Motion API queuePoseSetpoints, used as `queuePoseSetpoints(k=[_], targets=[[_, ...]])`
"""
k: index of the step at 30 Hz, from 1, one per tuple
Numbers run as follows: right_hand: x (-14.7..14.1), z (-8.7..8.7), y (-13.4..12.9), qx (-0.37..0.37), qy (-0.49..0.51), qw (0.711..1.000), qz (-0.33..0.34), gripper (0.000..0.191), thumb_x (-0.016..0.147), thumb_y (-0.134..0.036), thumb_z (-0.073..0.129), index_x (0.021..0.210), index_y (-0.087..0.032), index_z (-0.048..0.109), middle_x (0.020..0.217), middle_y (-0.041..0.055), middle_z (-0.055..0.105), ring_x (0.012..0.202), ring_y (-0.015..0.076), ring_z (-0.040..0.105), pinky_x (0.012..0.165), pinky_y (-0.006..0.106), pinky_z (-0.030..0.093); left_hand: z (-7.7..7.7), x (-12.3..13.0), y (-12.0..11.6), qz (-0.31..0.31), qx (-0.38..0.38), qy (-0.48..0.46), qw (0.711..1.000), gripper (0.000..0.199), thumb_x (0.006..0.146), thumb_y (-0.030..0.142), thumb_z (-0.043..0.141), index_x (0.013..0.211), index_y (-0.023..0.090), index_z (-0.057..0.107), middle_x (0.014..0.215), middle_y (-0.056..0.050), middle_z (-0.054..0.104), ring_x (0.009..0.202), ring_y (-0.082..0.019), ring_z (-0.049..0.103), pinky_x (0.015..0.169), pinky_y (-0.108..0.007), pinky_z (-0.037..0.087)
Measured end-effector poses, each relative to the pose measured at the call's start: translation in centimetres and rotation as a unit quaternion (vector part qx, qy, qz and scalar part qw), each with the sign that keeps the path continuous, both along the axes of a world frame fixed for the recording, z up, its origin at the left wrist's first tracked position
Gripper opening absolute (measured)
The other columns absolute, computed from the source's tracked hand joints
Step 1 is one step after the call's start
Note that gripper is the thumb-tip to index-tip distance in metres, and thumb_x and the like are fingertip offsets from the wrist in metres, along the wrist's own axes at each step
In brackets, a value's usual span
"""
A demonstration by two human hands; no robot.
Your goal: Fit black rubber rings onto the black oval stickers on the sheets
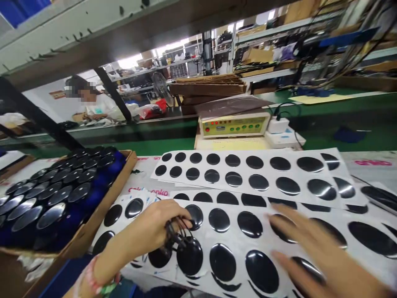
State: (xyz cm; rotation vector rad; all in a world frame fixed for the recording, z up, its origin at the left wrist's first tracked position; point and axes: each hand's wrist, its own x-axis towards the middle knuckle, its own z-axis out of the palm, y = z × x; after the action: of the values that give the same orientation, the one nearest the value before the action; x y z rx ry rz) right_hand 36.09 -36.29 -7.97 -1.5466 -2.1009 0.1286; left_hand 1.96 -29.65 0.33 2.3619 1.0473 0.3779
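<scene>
My left hand (166, 221) is closed around a small bundle of black cable (178, 234), whose loops hang below the fingers. Under it lies a white sheet of round glossy black stickers (220, 261). My right hand (313, 244), smeared by motion, is over the right part of this sheet with thumb and fingers apart and no object visible in it. Whether it touches the sheet I cannot tell. Behind, a second sheet of black round stickers (246, 169) rests on the table.
At left stands a cardboard box (122, 182) of dark blue round-topped items (51, 192). A control box with lit buttons (234, 126) and a white plug adapter (278, 125) are at the back. A shelf (124, 35) hangs overhead. A co-worker (99, 105) sits at far left.
</scene>
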Motion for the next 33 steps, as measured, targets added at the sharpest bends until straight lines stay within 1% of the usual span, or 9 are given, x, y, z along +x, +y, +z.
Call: queuePoseSetpoints(k=[3, 5, 7, 12, 17, 19, 24, 30, 33], targets=[[-6.8, -0.3, 0.3, -0.034, -0.056, 0.992, 0.109, 0.050, 0.093, -0.046, 0.043, 0.140, -0.028, 0.042, 0.147, 0.0016, 0.038, 0.128, 0.0252, 0.046, 0.095, 0.040, 0.054, -0.9, 1.4, 1.5, -0.030, 0.016, 0.081, 0.996, 0.033, 0.078, -0.002, 0.047, 0.093, 0.022, 0.063, 0.094, 0.001, 0.064, 0.076, -0.012, 0.060, 0.071, -0.023, 0.045], [-9.3, -0.5, 1.0, -0.050, -0.062, 0.989, 0.124, 0.048, 0.096, -0.045, 0.038, 0.137, -0.022, 0.048, 0.147, 0.0040, 0.038, 0.130, 0.0244, 0.044, 0.097, 0.039, 0.052, -1.6, 2.2, 2.8, -0.066, 0.035, 0.118, 0.990, 0.042, 0.073, -0.006, 0.043, 0.099, 0.021, 0.062, 0.111, -0.003, 0.059, 0.084, -0.014, 0.061, 0.076, -0.024, 0.046], [-10.3, -0.9, 1.7, -0.050, -0.067, 0.990, 0.116, 0.048, 0.096, -0.046, 0.036, 0.134, -0.019, 0.052, 0.145, 0.0060, 0.041, 0.130, 0.0256, 0.044, 0.098, 0.044, 0.050, -2.1, 2.8, 4.3, -0.110, 0.049, 0.139, 0.983, 0.048, 0.071, -0.008, 0.040, 0.106, 0.020, 0.059, 0.117, -0.005, 0.056, 0.095, -0.017, 0.059, 0.081, -0.026, 0.046], [-9.7, -1.3, 1.9, -0.041, -0.082, 0.991, 0.094, 0.049, 0.095, -0.048, 0.037, 0.133, -0.021, 0.052, 0.143, 0.0053, 0.043, 0.129, 0.0266, 0.045, 0.095, 0.047, 0.052, -2.8, 3.9, 7.6, -0.195, 0.028, 0.154, 0.968, 0.039, 0.070, -0.005, 0.045, 0.099, 0.018, 0.058, 0.098, -0.005, 0.059, 0.091, -0.018, 0.057, 0.077, -0.024, 0.046], [-9.5, -1.2, 1.6, -0.046, -0.088, 0.992, 0.076, 0.049, 0.095, -0.049, 0.037, 0.132, -0.022, 0.052, 0.143, 0.0049, 0.045, 0.128, 0.0261, 0.047, 0.095, 0.048, 0.052, -2.7, 4.1, 7.6, -0.208, 0.045, 0.152, 0.965, 0.029, 0.073, -0.005, 0.042, 0.086, 0.016, 0.056, 0.085, -0.005, 0.059, 0.083, -0.019, 0.054, 0.075, -0.027, 0.045], [-9.2, -1.3, 1.6, -0.046, -0.087, 0.993, 0.071, 0.049, 0.095, -0.049, 0.037, 0.132, -0.021, 0.052, 0.142, 0.0059, 0.045, 0.127, 0.0264, 0.047, 0.094, 0.048, 0.052, -2.7, 3.8, 6.8, -0.191, 0.057, 0.141, 0.970, 0.033, 0.073, -0.006, 0.038, 0.091, 0.015, 0.056, 0.089, -0.006, 0.059, 0.086, -0.019, 0.053, 0.077, -0.028, 0.045], [-8.3, -1.5, 1.5, -0.062, -0.080, 0.992, 0.074, 0.050, 0.094, -0.049, 0.038, 0.136, -0.023, 0.047, 0.145, 0.0044, 0.042, 0.129, 0.0254, 0.045, 0.097, 0.048, 0.049, -3.5, 3.0, 5.2, -0.176, 0.115, 0.140, 0.967, 0.059, 0.074, -0.008, 0.041, 0.126, 0.017, 0.049, 0.104, -0.008, 0.055, 0.096, -0.021, 0.050, 0.086, -0.033, 0.045], [-8.1, -1.4, 1.5, -0.088, -0.046, 0.992, 0.072, 0.049, 0.093, -0.049, 0.041, 0.136, -0.026, 0.048, 0.144, 0.0046, 0.043, 0.130, 0.0263, 0.044, 0.100, 0.048, 0.046, -4.2, 2.8, 5.1, -0.166, 0.119, 0.077, 0.976, 0.064, 0.063, -0.012, 0.042, 0.119, 0.018, 0.053, 0.125, -0.011, 0.045, 0.118, -0.023, 0.042, 0.098, -0.038, 0.043], [-8.1, -1.2, 1.5, -0.100, -0.032, 0.992, 0.072, 0.049, 0.093, -0.048, 0.042, 0.135, -0.025, 0.049, 0.144, 0.0058, 0.043, 0.130, 0.0269, 0.043, 0.101, 0.049, 0.045, -4.3, 3.1, 4.9, -0.167, 0.099, 0.048, 0.980, 0.056, 0.066, -0.011, 0.041, 0.112, 0.019, 0.055, 0.125, -0.010, 0.049, 0.120, -0.022, 0.043, 0.100, -0.038, 0.042]])
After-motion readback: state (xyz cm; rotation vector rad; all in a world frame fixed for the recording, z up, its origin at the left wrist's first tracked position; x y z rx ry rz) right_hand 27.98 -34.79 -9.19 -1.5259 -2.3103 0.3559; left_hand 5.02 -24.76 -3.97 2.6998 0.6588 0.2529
